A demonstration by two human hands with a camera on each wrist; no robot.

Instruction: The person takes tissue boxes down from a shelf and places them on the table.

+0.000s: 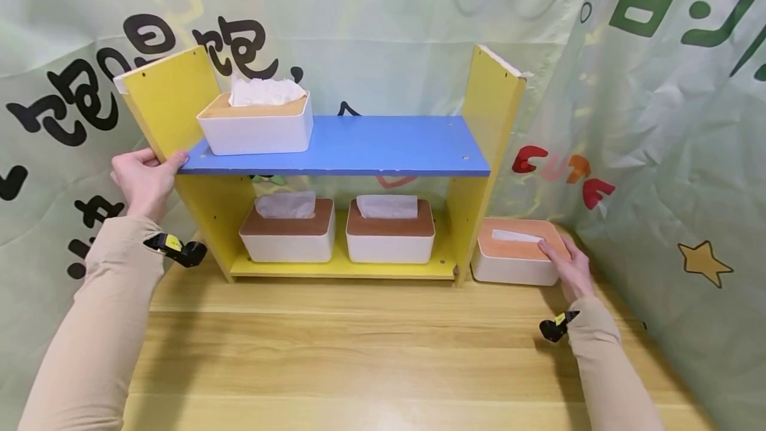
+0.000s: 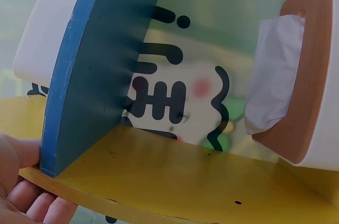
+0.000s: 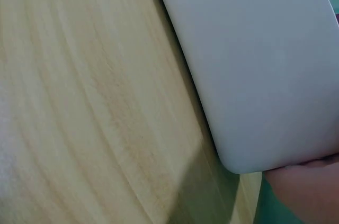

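My left hand (image 1: 145,180) grips the left side panel of a yellow and blue shelf (image 1: 383,145). In the left wrist view the thumb (image 2: 24,152) lies at the end of the blue board, and the fingers are round the yellow panel's outer side. At the shelf's right, my right hand (image 1: 572,270) holds a white tissue box (image 1: 517,270) with a wooden lid, thumb on the lid and fingers at its right end. A strip of tissue shows in the lid's slot. The right wrist view has the box's white wall (image 3: 254,75) close along the tabletop.
One tissue box (image 1: 257,133) stands on the blue board at the left. Two more, a left one (image 1: 288,248) and a right one (image 1: 390,249), sit on the yellow bottom board. Printed cloth (image 1: 383,78) hangs behind and beside the wooden table (image 1: 359,351).
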